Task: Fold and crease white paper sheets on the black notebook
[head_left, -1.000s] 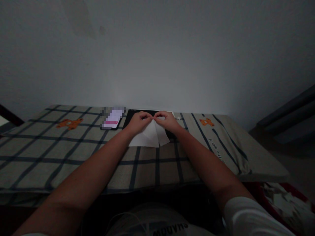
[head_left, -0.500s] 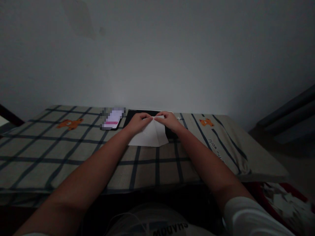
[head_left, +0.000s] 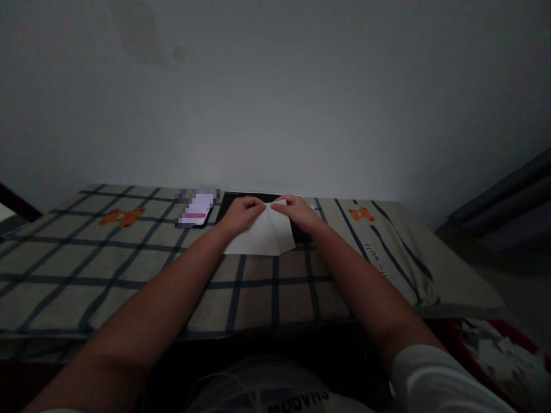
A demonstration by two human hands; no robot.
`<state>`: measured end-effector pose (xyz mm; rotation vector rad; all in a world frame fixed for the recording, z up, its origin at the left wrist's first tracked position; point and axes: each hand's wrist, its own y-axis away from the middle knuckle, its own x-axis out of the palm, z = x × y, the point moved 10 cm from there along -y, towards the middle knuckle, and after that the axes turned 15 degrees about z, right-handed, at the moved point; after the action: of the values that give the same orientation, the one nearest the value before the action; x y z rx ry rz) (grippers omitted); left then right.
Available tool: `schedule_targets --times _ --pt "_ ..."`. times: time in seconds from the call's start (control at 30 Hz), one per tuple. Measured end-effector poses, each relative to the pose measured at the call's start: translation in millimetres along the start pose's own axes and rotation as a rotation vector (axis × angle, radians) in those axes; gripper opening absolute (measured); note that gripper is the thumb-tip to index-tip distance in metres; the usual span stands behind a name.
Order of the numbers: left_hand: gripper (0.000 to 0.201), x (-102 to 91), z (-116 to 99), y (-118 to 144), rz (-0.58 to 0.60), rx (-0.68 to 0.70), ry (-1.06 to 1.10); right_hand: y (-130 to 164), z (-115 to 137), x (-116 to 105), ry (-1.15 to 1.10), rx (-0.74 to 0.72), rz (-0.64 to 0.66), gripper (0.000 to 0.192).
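Both hands pinch the top edge of a creased white sheet of paper (head_left: 269, 234), close together near its middle. My left hand (head_left: 243, 215) is closed on it with thumb and fingers, and my right hand (head_left: 299, 211) grips it just to the right. A crease runs down from between the thumbs. The sheet's lower edge spreads over the checked cloth. Under and behind the paper lies a flat black notebook or pad (head_left: 256, 196), partly covered by the hands and sheet.
A lit phone (head_left: 198, 207), partly pixelated, lies left of the hands on the checked tablecloth (head_left: 150, 267) with bear prints. A pale wall rises behind the table. At lower right, a red container (head_left: 456, 350) holds crumpled white paper. Dark folded fabric (head_left: 508, 201) is at the far right.
The thumbs have moved slightly apart along the paper's top edge, and the right hand has shifted a little to the right. Both hands still hold the sheet.
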<state>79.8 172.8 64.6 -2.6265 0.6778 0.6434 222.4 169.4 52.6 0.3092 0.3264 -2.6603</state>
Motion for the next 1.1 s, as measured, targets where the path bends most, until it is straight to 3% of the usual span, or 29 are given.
schedule_targets --times 0.4,0.7,1.1 --pt "0.028 3.3 6 -1 0.003 -0.019 0.120 2 8 0 0.066 -0.056 -0.010 0.029" --pt "0.027 -1.5 -1 2 0.002 -0.046 0.042 -4 -21 1 -0.108 0.057 0.069 0.032" --pt "0.028 -0.5 -2 1 0.022 -0.036 0.016 1 1 -1 0.160 0.011 -0.009 0.031"
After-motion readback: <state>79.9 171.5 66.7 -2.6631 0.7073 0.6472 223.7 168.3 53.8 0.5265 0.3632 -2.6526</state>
